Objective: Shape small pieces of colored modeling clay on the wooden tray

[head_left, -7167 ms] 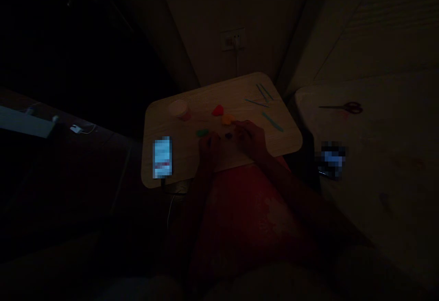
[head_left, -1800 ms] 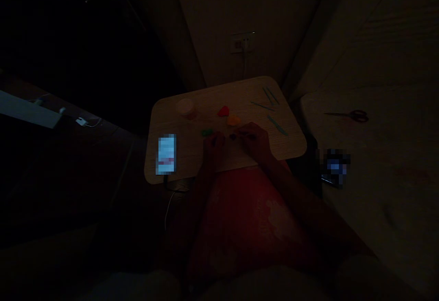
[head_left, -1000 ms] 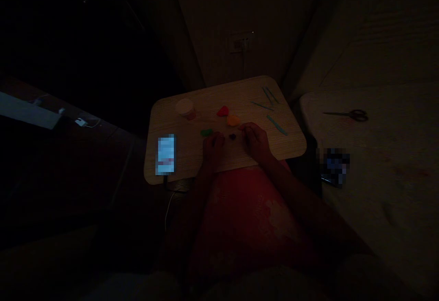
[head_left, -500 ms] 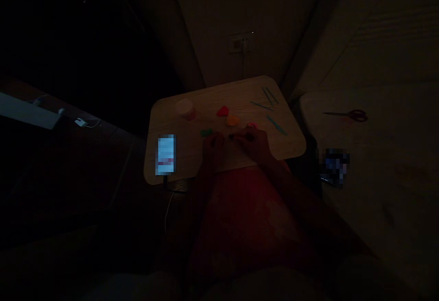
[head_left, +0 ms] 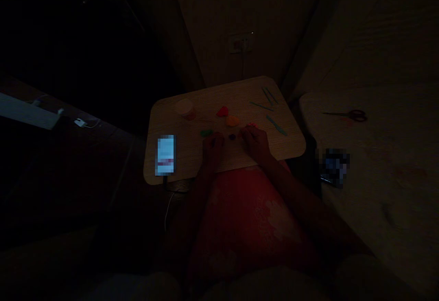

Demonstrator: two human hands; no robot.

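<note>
Low light blurs the detail on the wooden table. My left hand rests there with curled fingers, just right of a green lump that looks like modelling clay. Across from it, my right hand is closed, fingertips pressed together; whatever either hand holds is hidden. Between the hands lies a small dark round lump, apart from both. A small pinkish-red piece shows at the far side of my right fingers. Beyond sit an orange lump and a red lump.
A lidded tub stands at the back left, a lit phone at the front left. Several thin sticks and a teal plastic knife lie at right. Scissors and a blurred-out device rest on the neighbouring surface.
My right fingers reached the dark lump half a second ago and have drawn back right. The pinkish-red piece has come into view behind them during the last second. My left hand stays put.
</note>
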